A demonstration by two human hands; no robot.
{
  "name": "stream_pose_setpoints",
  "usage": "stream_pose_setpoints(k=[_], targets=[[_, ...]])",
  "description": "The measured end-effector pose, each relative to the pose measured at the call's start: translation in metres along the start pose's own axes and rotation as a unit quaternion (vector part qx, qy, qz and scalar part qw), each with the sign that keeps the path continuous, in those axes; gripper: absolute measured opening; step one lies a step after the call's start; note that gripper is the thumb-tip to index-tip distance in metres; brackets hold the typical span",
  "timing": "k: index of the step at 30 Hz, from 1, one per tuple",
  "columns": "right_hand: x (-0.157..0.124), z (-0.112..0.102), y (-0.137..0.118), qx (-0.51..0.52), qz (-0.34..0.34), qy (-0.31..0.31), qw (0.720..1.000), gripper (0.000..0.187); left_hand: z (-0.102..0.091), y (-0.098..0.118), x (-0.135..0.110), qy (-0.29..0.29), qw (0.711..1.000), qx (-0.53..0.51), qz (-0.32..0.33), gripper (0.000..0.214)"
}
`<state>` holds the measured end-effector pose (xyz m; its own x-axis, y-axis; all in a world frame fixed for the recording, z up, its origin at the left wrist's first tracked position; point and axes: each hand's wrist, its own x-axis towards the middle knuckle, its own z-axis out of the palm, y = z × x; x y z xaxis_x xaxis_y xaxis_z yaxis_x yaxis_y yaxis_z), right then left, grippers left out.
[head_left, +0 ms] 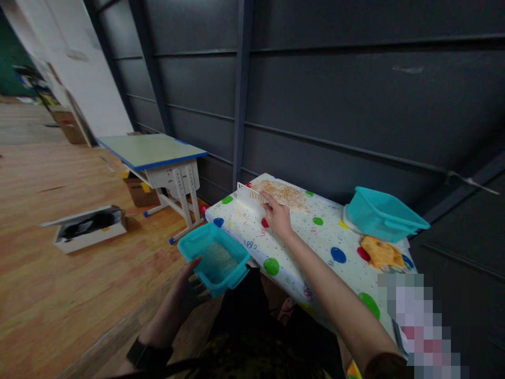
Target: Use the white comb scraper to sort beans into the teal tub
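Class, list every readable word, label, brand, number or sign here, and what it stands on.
No readable text anywhere.
Tub and white slotted tool: no lettering visible.
Tablecloth: balloons, dots and squiggles, no legible words.
Desk: marks on its side, too small to read.
Cardboard box: too blurred.

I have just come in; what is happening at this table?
A person's left hand grips a turquoise bin by its rim at the table's edge, with pale grains inside. The right hand holds a white slotted piece beside tan grains spread on the table. A second turquoise bin and an orange cloth sit farther right.
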<state>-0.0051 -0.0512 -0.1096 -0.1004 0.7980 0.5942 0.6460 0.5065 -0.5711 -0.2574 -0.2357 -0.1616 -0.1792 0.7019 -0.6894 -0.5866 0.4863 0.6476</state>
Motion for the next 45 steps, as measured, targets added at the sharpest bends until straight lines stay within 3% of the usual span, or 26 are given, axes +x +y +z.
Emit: stream_pose_setpoints(k=[14, 22, 27, 36, 40, 45], targets=[[-0.033, -0.013, -0.017, 0.057, -0.033, -0.036, 0.997, 0.041, 0.002, 0.003, -0.002, 0.002, 1.000, 0.002, 0.010, 0.020], [-0.018, -0.010, -0.013, 0.003, -0.003, -0.004, 1.000, 0.043, 0.002, 0.002, -0.002, 0.004, 1.000, 0.000, 0.007, 0.021], [-0.027, -0.003, -0.011, 0.004, -0.043, -0.018, 0.999, 0.045, 0.003, 0.002, -0.002, -0.001, 1.000, 0.001, 0.008, 0.020], [-0.059, -0.015, -0.025, -0.001, -0.088, -0.058, 0.994, 0.042, 0.004, -0.001, -0.005, -0.016, 1.000, -0.009, 0.023, 0.017], [-0.061, -0.022, -0.029, 0.030, -0.065, -0.034, 0.997, 0.041, 0.003, -0.001, -0.005, -0.011, 1.000, -0.004, 0.013, 0.016], [-0.060, -0.038, -0.033, 0.033, 0.040, 0.045, 0.998, 0.044, 0.005, -0.001, -0.005, -0.001, 1.000, 0.004, 0.009, 0.019]])
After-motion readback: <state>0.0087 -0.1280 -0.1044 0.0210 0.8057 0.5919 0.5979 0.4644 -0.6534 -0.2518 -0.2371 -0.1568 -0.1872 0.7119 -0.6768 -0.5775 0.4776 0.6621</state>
